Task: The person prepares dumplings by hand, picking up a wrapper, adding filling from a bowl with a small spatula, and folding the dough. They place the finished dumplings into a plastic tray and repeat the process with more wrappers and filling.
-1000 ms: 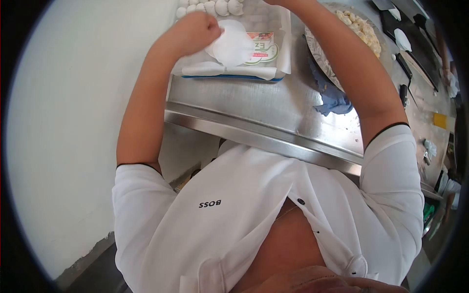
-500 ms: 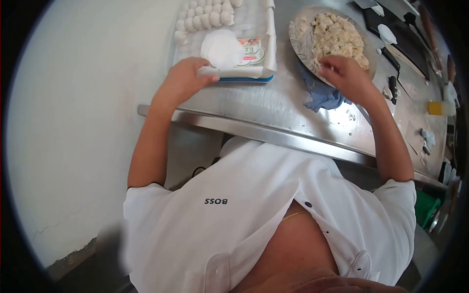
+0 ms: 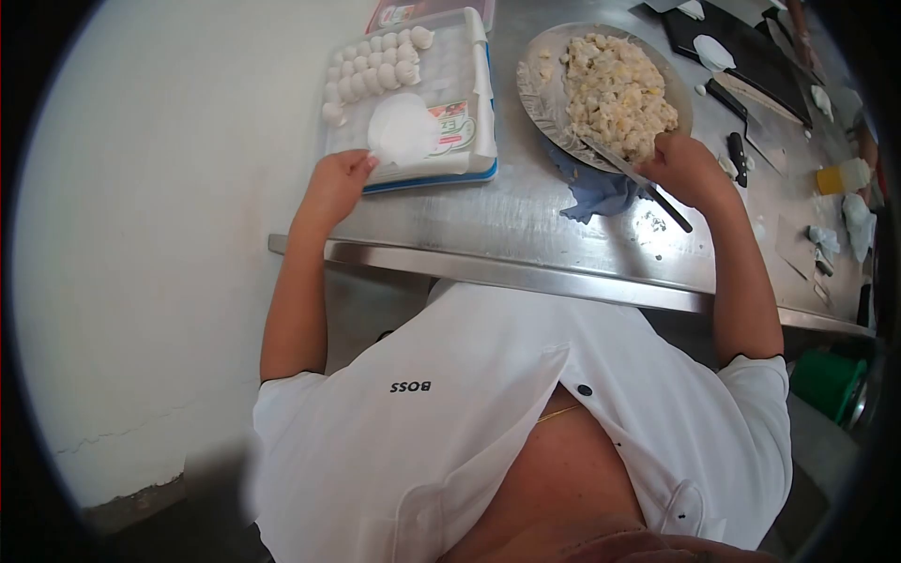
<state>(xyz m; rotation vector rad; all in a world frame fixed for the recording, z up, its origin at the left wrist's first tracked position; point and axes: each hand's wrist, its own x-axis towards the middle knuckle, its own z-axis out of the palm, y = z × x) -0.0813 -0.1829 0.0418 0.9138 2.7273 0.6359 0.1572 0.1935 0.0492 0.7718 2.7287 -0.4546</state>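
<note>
Thin white round sheets, like dough wrappers (image 3: 404, 129), lie on the front of a plastic-covered tray. My left hand (image 3: 340, 188) pinches their near-left edge between thumb and fingertips. Small white dumpling-like balls (image 3: 380, 75) sit in rows farther back on the tray. At the near-right rim of the metal platter, my right hand (image 3: 693, 174) has its fingers curled closed; what they hold, if anything, is hidden. Right by these fingers lies a dark-handled knife or spatula (image 3: 668, 205), its blade resting on the platter. Chunky pale filling (image 3: 619, 94) is heaped there.
The tray (image 3: 483, 103) stands at the left beside the wall. A blue cloth (image 3: 601, 195) is bunched under the platter (image 3: 535, 80). To the right are a black board (image 3: 751, 70), knives (image 3: 738, 158) and a yellow-filled bottle (image 3: 842, 176). The steel table's edge (image 3: 526, 277) runs before me.
My left fingers have closed together at the wrapper edge. My right hand has moved off the filling to the platter's rim, beside the dark-handled tool. The whole view has shifted slightly.
</note>
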